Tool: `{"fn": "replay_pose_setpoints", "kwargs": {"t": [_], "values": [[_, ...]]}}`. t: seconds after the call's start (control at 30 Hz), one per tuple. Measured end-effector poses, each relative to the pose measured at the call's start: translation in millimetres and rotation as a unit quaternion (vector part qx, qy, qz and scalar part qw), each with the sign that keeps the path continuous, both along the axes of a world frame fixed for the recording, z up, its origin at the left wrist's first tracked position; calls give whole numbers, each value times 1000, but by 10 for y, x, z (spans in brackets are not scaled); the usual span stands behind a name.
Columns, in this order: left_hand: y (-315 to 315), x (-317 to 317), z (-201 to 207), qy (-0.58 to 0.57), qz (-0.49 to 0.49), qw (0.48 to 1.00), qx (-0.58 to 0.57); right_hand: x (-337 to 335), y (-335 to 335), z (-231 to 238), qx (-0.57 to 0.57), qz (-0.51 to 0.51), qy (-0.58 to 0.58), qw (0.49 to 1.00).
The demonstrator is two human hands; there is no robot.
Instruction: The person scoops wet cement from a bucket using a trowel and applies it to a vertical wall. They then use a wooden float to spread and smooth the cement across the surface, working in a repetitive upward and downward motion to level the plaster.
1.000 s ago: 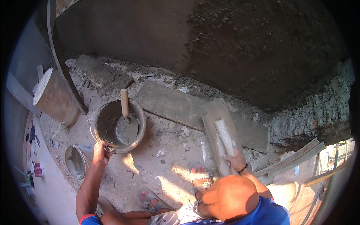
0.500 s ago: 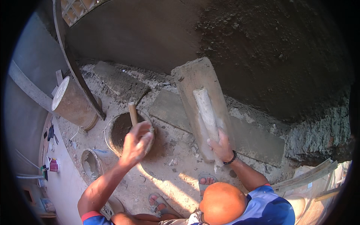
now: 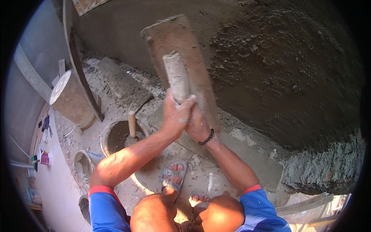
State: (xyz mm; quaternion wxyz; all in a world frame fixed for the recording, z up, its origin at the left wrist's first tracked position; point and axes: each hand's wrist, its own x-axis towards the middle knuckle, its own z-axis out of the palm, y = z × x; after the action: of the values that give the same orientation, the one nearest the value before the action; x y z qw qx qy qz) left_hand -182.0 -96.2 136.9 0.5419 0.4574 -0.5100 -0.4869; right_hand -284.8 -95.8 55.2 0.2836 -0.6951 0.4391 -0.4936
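A long rectangular plastering float [image 3: 195,69], coated in mortar, is held up in front of the wall with its handle side toward me. My left hand [image 3: 174,116] is closed around the lower part of its pale, crusted handle. Pressed against it, my right hand [image 3: 198,124], with a dark beaded bracelet at the wrist, is closed on the handle's lower end too. Beyond the float rises the wall [image 3: 270,77], smooth grey at left and rough, wet and dark at right. The float's far side is hidden.
Below my left forearm stands a mortar bucket [image 3: 112,137] with a wooden tool handle [image 3: 132,123] sticking up from it. A tall bucket [image 3: 75,102], a leaning plank [image 3: 79,69] and a smaller bucket [image 3: 94,160] are at left. Mortar-covered boards [image 3: 123,83] lie along the wall's foot.
My left hand has left the tool handle over the mortar bucket and joined my right on the float. The float has risen and moved left, toward the wall.
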Motion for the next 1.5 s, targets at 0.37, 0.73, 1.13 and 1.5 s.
{"fn": "replay_pose_setpoints", "kwargs": {"t": [0.37,0.73,1.13,1.5], "values": [[-1637,36,-685,-23,113,985,-130,-1337,1151,-476,218,-64,190,955],[-2134,-275,-854,-34,74,986,-148,-1911,2216,-854,352,-178,94,914],[-2006,-660,-200,-164,143,951,-217,-1828,2125,-762,367,-155,115,910],[-2021,-585,-390,-105,117,967,-202,-1654,2114,-711,364,-147,133,910]]}}
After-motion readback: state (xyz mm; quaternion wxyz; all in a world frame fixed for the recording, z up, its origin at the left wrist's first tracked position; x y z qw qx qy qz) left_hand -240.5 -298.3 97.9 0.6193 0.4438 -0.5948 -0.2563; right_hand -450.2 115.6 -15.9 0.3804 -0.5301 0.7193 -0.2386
